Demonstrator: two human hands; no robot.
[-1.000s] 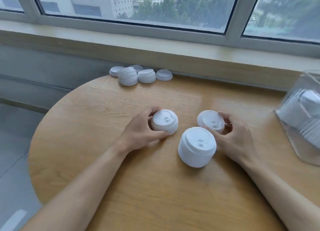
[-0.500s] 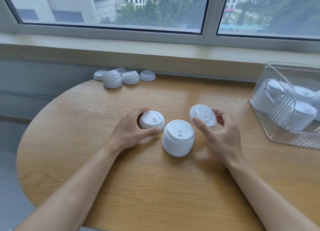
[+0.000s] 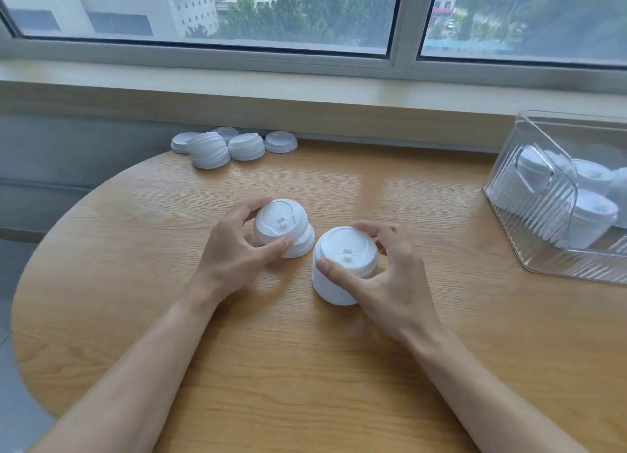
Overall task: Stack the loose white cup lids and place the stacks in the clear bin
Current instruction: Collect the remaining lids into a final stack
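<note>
several stacks already sit in the bin (image 3: 529, 262), well right of the fingers. the left hand (image 3: 234, 252) pinches a short stack (image 3: 284, 227) and the right hand (image 3: 383, 283) a taller stack (image 3: 342, 266), both on the surface (image 3: 305, 368); loose lids (image 3: 234, 144) lie far beyond the fingers, still to stack.

Legible text, labels, brands, numbers, signs: none on the white cup lids (image 3: 284, 227), the clear bin (image 3: 563, 195), or the wooden table (image 3: 305, 368).

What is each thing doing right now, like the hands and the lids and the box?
left hand: grips short stack, tilted
right hand: grips tall stack, upright on table
far lids: untouched by window
clear bin: open, holding stacks
</note>
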